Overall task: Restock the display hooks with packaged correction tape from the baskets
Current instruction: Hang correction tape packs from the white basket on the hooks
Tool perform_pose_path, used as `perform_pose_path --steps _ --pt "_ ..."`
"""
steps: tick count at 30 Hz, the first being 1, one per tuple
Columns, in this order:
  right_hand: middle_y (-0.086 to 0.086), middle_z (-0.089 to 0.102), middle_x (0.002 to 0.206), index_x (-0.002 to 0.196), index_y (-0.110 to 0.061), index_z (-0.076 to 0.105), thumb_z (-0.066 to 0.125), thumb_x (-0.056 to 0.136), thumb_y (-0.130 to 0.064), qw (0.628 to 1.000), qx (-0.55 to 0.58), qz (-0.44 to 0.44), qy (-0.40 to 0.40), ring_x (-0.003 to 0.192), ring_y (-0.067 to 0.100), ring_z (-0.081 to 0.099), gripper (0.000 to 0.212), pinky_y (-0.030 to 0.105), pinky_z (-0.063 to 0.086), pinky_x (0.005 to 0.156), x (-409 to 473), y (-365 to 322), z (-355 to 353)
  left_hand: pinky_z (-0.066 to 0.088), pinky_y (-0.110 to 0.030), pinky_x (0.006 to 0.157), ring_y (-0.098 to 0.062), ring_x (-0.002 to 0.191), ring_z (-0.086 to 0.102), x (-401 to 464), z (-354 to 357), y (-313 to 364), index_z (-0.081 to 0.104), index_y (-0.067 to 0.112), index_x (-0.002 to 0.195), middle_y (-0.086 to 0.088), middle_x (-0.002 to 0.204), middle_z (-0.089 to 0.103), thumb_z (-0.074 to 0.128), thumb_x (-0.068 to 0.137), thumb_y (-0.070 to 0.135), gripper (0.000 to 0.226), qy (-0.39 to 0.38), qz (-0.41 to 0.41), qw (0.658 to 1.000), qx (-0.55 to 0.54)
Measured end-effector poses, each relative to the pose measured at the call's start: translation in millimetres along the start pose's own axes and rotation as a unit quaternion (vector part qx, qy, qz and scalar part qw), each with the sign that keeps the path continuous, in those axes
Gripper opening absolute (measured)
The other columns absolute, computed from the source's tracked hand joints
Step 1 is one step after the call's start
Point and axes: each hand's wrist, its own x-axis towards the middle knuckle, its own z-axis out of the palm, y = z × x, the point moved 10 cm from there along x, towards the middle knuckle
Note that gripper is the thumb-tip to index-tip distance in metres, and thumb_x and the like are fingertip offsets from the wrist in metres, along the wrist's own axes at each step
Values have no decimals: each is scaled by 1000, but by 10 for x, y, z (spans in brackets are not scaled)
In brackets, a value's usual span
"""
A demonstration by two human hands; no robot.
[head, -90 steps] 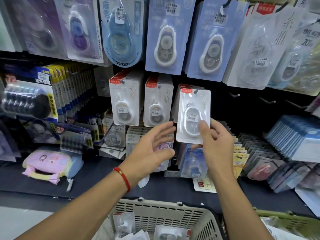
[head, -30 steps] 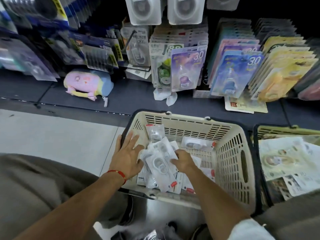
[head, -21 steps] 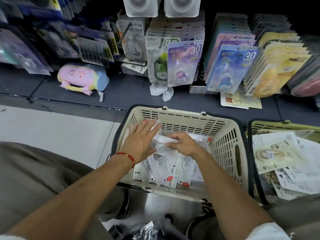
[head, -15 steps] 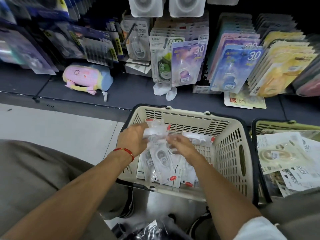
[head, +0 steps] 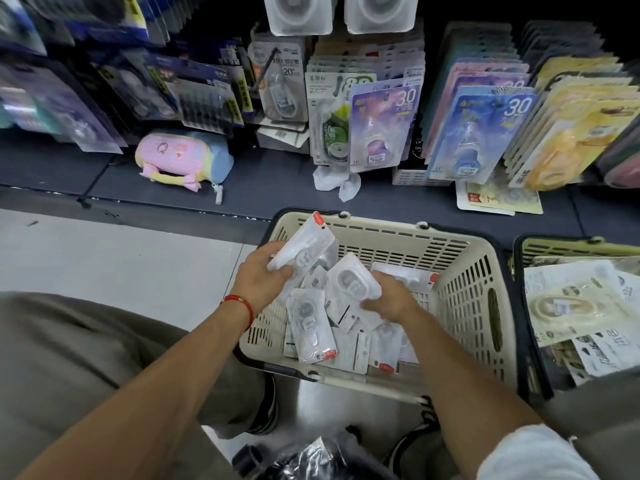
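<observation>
Packs of white correction tape in clear blister shells (head: 313, 332) lay loose in the beige slotted plastic basket (head: 464, 306). One raised pack (head: 304, 249) was gripped by the left hand (head: 258, 280), another (head: 351, 277) by the right hand (head: 389, 299). Judged light, stiff, slippery; best pinched at card edges.
</observation>
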Motion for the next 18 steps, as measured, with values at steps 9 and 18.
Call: perform_pose_path --steps 9,18 --pt "-15 78 105 111 -38 78 96 73 -23 985 25 -115 -124 96 6 73 45 25 59 85 -324 -751 -578 50 -19 63 -4 88 67 89 212 44 72 39 115 9 110 71 67 97 21 26 -18 -21 999 -36" --pt "-10 69 98 117 -31 56 86 81 -50 971 167 -89 143 87 11 69 51 31 60 77 -130 -835 -425 59 -32 82 -19 98 72 67 -53 13 70 20 120 1 104 76 94 76 19 50 6 -45 995 -88"
